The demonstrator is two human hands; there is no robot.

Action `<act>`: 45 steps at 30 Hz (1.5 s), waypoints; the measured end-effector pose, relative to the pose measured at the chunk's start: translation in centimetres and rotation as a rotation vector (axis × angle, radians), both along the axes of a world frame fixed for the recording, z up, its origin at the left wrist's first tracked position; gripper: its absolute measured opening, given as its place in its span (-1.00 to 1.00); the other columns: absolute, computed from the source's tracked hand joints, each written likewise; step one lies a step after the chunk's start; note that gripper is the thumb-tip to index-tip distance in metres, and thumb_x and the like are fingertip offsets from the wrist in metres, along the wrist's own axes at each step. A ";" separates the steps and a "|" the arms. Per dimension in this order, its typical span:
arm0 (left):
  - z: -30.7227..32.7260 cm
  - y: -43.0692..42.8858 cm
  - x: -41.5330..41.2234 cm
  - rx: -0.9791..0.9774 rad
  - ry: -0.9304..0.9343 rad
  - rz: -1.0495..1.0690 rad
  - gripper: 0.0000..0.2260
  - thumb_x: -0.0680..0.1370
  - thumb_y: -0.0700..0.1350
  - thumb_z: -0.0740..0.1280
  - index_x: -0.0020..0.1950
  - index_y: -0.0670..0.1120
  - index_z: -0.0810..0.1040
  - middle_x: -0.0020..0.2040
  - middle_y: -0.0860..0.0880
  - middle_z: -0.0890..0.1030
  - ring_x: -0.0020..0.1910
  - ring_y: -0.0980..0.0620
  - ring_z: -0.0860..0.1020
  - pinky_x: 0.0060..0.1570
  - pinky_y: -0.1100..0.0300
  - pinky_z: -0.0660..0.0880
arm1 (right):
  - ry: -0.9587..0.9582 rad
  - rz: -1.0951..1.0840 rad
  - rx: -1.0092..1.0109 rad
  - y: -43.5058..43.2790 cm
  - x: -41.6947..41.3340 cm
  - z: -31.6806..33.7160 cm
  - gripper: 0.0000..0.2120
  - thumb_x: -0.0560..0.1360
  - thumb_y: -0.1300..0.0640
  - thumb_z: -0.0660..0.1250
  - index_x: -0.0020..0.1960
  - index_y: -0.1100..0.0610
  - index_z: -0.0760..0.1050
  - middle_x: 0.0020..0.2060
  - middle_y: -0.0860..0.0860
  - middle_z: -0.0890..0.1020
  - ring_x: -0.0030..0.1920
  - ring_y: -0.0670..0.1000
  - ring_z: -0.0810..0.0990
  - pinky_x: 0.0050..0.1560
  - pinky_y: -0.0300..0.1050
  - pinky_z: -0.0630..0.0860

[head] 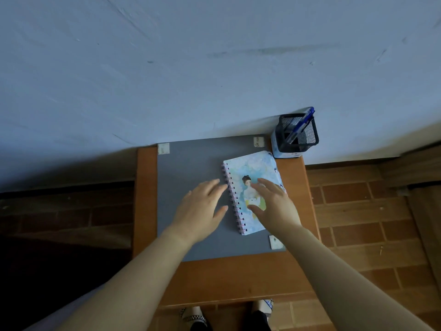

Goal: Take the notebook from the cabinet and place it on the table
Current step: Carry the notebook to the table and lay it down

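Neither grip holds anything: the left hand hovers with fingers spread over the grey mat, just beside the spiral binding, and the right hand is spread above the cover. Whether it touches cannot be told. The notebook lies flat on the mat on the tabletop, near a mesh pen holder with 1 blue pen.

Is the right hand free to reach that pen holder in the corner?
Probably yes. The right hand hovers open over the notebook, and the pen holder stands just beyond it at the table's far corner, with nothing between them.
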State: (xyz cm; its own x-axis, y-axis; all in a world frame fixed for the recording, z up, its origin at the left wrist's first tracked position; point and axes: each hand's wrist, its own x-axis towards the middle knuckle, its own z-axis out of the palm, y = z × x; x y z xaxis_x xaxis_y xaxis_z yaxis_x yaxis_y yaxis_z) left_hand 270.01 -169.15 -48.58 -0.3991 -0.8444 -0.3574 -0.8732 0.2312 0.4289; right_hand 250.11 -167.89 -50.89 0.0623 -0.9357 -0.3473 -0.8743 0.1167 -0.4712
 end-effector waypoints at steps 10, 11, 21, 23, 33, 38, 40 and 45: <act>-2.4 1.2 -5.6 0.057 -0.082 -0.129 -0.42 0.54 0.14 0.16 0.48 0.04 0.01 0.54 0.03 -0.08 0.50 -0.03 -0.10 0.41 -0.11 0.14 | 0.059 0.196 0.126 1.1 -4.4 -0.1 -0.28 0.41 -0.11 0.36 0.45 -0.13 0.05 0.50 -0.19 -0.09 0.49 -0.05 -0.10 0.29 -0.03 0.37; -2.6 1.1 -5.7 0.055 -0.097 -0.143 -0.41 0.54 0.15 0.16 0.49 0.04 -0.01 0.54 0.04 -0.12 0.50 -0.04 -0.13 0.41 -0.11 0.14 | 0.066 0.194 0.115 1.1 -4.3 -0.3 -0.28 0.41 -0.13 0.35 0.45 -0.14 0.05 0.49 -0.20 -0.10 0.49 -0.06 -0.11 0.26 -0.03 0.41; -2.5 -1.1 -4.4 -0.003 -0.190 -0.207 -0.41 0.54 0.09 0.19 0.49 0.05 0.00 0.53 0.07 -0.20 0.50 -0.05 -0.14 0.42 -0.14 0.10 | 0.078 0.178 0.076 0.1 -2.5 -0.5 -0.30 0.43 -0.19 0.29 0.45 -0.13 0.03 0.50 -0.17 -0.13 0.49 -0.06 -0.14 0.23 -0.03 0.42; -2.4 -1.0 -4.5 -0.017 -0.179 -0.234 -0.42 0.54 0.08 0.20 0.49 0.04 0.01 0.53 0.04 -0.18 0.50 -0.05 -0.12 0.41 -0.11 0.09 | 0.060 0.221 0.079 0.1 -2.8 -0.4 -0.29 0.43 -0.17 0.31 0.45 -0.11 0.04 0.50 -0.15 -0.13 0.49 -0.06 -0.17 0.32 -0.01 0.33; -3.3 0.1 -4.7 0.022 -0.165 -0.281 -0.36 0.53 0.09 0.22 0.50 0.01 -0.04 0.53 0.04 -0.19 0.50 -0.02 -0.17 0.43 -0.01 0.12 | 0.080 0.311 0.082 0.5 -3.6 -0.3 -0.40 0.49 0.06 0.31 0.44 -0.07 0.11 0.50 -0.16 -0.10 0.48 -0.10 -0.18 0.13 -0.09 0.50; -3.5 -0.5 -4.2 -0.019 -0.171 -0.312 -0.37 0.54 0.08 0.21 0.50 0.01 -0.04 0.54 0.02 -0.16 0.50 -0.04 -0.15 0.43 0.01 0.10 | 0.098 0.321 0.068 0.2 -3.4 -0.6 -0.41 0.50 0.02 0.28 0.44 -0.07 0.10 0.50 -0.15 -0.09 0.49 -0.09 -0.18 0.11 -0.09 0.50; -3.6 -0.8 -4.1 -0.034 -0.179 -0.310 -0.39 0.55 0.07 0.19 0.50 0.01 -0.04 0.54 0.01 -0.17 0.50 -0.04 -0.15 0.44 0.00 0.06 | 0.105 0.317 0.053 -0.2 -3.1 -0.9 -0.43 0.51 0.02 0.28 0.44 -0.06 0.11 0.50 -0.14 -0.08 0.49 -0.08 -0.17 0.11 -0.09 0.49; -3.7 -2.6 -4.1 -0.058 -0.175 -0.278 -0.43 0.56 -0.01 0.19 0.49 -0.01 -0.01 0.54 -0.02 -0.12 0.50 -0.08 -0.11 0.43 0.01 0.01 | 0.096 0.280 0.009 -1.7 -2.6 -1.2 -0.44 0.51 0.03 0.27 0.44 -0.03 0.12 0.51 -0.12 -0.03 0.49 -0.05 -0.13 0.07 -0.10 0.49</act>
